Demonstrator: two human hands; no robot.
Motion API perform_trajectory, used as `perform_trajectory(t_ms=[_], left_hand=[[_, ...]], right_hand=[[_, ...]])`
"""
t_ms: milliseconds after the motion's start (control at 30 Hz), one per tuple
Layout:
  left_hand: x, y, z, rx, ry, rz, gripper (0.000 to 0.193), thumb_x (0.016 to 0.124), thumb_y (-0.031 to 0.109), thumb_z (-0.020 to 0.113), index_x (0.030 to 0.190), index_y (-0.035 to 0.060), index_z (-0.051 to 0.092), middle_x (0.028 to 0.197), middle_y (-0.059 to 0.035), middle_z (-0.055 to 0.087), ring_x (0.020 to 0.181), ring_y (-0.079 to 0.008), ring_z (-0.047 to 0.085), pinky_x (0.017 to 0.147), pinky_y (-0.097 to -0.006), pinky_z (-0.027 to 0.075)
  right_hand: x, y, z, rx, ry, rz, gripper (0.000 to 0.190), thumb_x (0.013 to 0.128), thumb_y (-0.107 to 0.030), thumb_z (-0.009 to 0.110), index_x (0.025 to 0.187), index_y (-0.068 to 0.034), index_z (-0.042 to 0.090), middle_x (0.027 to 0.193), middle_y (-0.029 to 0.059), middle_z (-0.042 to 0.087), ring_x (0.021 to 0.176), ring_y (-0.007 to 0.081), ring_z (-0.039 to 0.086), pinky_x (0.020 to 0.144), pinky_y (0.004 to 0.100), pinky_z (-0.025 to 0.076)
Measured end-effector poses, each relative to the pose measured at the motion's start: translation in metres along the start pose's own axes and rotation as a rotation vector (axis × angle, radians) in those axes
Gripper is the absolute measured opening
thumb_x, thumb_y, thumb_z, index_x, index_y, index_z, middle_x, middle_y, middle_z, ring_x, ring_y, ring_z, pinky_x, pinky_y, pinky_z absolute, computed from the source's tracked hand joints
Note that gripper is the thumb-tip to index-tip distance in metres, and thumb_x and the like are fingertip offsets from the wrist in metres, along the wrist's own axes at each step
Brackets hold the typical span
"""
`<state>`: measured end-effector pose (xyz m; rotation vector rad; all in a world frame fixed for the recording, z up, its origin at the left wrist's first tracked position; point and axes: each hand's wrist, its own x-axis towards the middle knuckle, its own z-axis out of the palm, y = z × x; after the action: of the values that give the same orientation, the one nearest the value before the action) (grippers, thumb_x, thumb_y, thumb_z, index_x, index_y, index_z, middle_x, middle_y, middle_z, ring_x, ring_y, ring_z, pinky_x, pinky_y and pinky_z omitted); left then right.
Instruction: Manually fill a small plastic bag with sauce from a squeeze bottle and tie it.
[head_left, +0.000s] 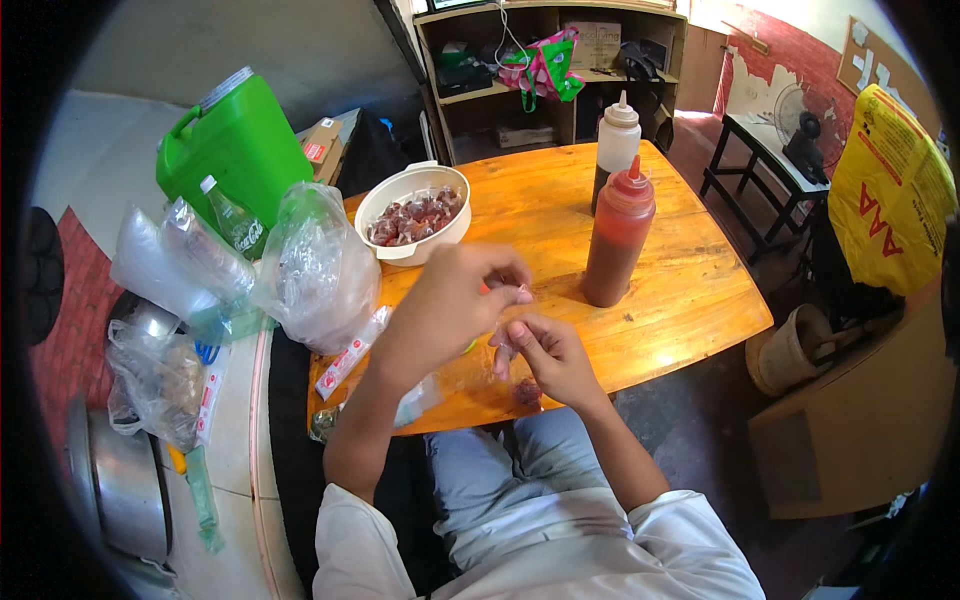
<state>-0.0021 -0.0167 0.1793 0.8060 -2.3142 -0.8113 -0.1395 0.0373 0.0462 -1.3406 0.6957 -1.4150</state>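
Note:
My left hand (469, 289) is raised over the wooden table (697, 300), thumb and fingers pinched on a small bit of clear plastic. Below and to its right, my right hand (544, 352) grips the gathered part of a clear plastic bag (504, 352). A small packet of dark red sauce (527, 393) shows just under my right hand, near the table edge; whether it belongs to the held bag is unclear. A cream plastic bowl (459, 225) of similar knotted packets (416, 217) stands beyond my left hand. Right of the hands stands a red-capped squeeze bottle (619, 240) of brownish-red sauce.
Behind the red-capped bottle is a clear squeeze bottle (618, 142) with dark liquid. At left are a large plastic bag (319, 270), a long narrow box (352, 352), a green jerrycan (240, 142) and a glass Coca-Cola bottle (234, 217). Small plastic bags (420, 397) lie under my left forearm.

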Motion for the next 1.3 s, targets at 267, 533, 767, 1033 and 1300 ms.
perform_trajectory(t_ms=[267,533,767,1033,1300], left_hand=[[-0.005,-0.004,0.002,0.086,0.001,0.009,0.021,0.080,0.004,0.070,0.098,-0.0056,0.066,0.086,-0.0087,0.068,0.077,-0.0105,0.064,0.065,-0.0253,0.051],[0.008,-0.003,0.001,-0.021,-0.088,-0.010,0.012,0.082,0.000,0.065,0.091,-0.0068,0.068,0.077,-0.0092,0.069,0.067,-0.0116,0.065,0.064,-0.0260,0.052],[0.009,0.001,0.002,0.022,0.114,-0.029,0.010,0.083,0.003,0.068,0.088,-0.0054,0.070,0.078,-0.0090,0.070,0.072,-0.0132,0.067,0.068,-0.0254,0.052],[0.011,0.004,0.013,0.060,0.364,0.031,0.011,0.085,0.005,0.069,0.083,-0.0054,0.067,0.065,-0.0001,0.059,0.058,-0.0019,0.047,0.053,-0.0201,0.039],[0.012,0.003,0.025,-0.016,0.444,0.012,0.011,0.085,0.005,0.069,0.084,-0.0055,0.068,0.066,0.0015,0.059,0.058,-0.0013,0.047,0.053,-0.0198,0.038]], right_hand=[[-0.003,-0.003,-0.002,0.048,0.056,0.074,0.032,0.103,-0.026,0.047,0.098,0.003,0.061,0.070,0.0055,0.063,0.065,0.0102,0.060,0.063,0.0227,0.047],[0.028,-0.013,-0.017,-0.004,-0.122,-0.072,0.023,0.099,-0.018,0.054,0.103,0.003,0.061,0.079,0.0055,0.064,0.073,0.0113,0.061,0.071,0.0253,0.049],[0.039,-0.020,-0.023,-0.168,-0.269,0.111,0.048,0.104,-0.035,0.041,0.078,-0.001,0.062,0.064,0.0049,0.064,0.062,0.0084,0.058,0.062,0.0234,0.046],[0.027,-0.008,-0.027,-0.081,-0.275,0.249,0.047,0.102,-0.038,0.042,0.080,-0.002,0.064,0.070,0.0017,0.066,0.038,0.0057,0.041,0.037,0.0208,0.031],[0.018,-0.009,-0.026,-0.083,-0.286,0.248,0.049,0.102,-0.039,0.042,0.078,-0.003,0.063,0.071,0.0027,0.067,0.045,0.0054,0.044,0.043,0.0207,0.033]])
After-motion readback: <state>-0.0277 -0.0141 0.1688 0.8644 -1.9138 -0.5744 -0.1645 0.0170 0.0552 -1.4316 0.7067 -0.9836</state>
